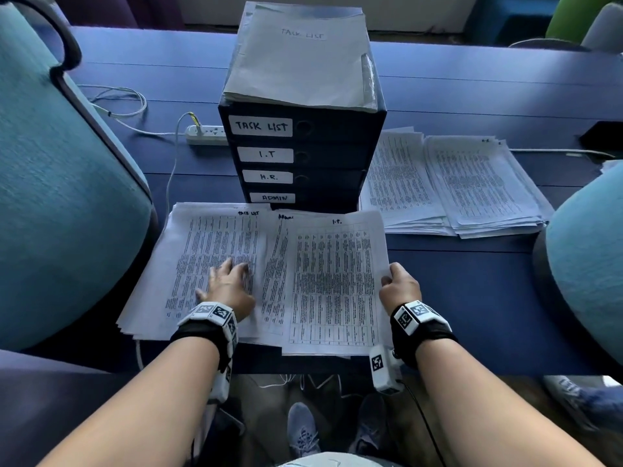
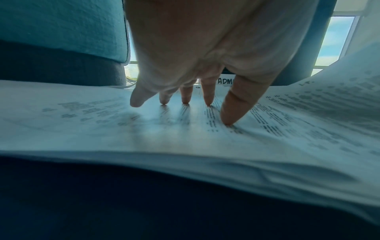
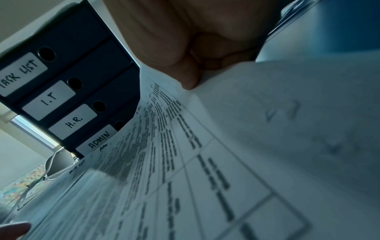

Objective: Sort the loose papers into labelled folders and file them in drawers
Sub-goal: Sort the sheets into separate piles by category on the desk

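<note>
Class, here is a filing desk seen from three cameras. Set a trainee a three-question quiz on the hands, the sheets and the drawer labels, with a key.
1. True or false: the right hand pinches the I.T. sheet.
2. Which drawer label is lowest: A TASK LIST, B H.R., C ADMIN?
3. Fill in: the left hand presses the sheet headed ____.

Key: 1 true. 2 C, the ADMIN label. 3 TASK LIST, the TASK LIST sheet.

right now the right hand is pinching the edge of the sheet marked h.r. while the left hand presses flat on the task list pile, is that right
Not quite: the sheet that the right hand pinches is marked I.T., not H.R., as the head view shows. The left hand does press flat on the task list pile.
</note>
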Action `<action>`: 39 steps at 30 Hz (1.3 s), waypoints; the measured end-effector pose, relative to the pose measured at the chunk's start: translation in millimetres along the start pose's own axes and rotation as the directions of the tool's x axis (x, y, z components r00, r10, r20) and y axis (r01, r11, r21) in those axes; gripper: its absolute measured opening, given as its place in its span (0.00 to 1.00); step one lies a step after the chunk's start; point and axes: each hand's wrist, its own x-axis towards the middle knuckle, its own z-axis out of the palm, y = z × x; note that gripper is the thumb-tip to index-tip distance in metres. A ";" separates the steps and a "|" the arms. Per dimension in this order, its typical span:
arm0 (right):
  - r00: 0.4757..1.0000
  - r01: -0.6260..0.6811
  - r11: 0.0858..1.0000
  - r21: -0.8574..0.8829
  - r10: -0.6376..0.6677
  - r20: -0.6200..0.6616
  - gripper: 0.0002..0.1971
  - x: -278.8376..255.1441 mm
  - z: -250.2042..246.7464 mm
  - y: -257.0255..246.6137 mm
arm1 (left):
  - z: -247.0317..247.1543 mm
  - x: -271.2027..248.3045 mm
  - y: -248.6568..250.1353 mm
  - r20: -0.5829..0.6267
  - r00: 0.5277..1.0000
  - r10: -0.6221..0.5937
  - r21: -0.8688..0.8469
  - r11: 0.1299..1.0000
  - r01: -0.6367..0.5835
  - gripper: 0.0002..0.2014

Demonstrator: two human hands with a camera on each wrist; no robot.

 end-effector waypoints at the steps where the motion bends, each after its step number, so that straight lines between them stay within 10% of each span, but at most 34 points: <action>1: 1.000 0.005 1.000 0.007 -0.005 0.000 0.06 0.0 -1.1 -0.6 | -1.9 0.7 -0.1 -0.002 1.000 -0.007 0.005 1.000 0.007 0.40; 10: 0.996 0.071 0.984 0.164 -0.060 -0.069 0.11 9.1 -12.9 -12.6 | 0.9 -11.9 32.7 -0.133 0.979 0.158 -0.172 0.969 -0.179 0.24; 18: 0.989 0.146 0.915 0.375 -0.120 -0.092 0.05 22.7 -36.1 -13.8 | -0.4 -25.7 83.9 0.022 0.988 0.153 -0.641 0.760 -0.103 0.32; 26: 0.997 0.043 0.889 0.456 -0.071 0.044 0.04 29.8 -49.9 23.0 | 11.6 -24.6 119.2 -0.080 0.986 0.143 -0.807 0.571 -0.148 0.27; 34: 0.999 -0.025 0.987 0.158 0.020 0.030 0.03 41.7 -78.0 54.3 | 28.1 -24.6 158.0 -0.077 0.966 0.245 -0.644 0.728 -0.236 0.25; 39: 0.985 -0.082 0.965 0.247 0.115 -0.125 0.03 70.2 -100.9 68.1 | 42.2 -16.2 168.4 0.021 0.955 0.294 -0.139 0.947 -0.289 0.34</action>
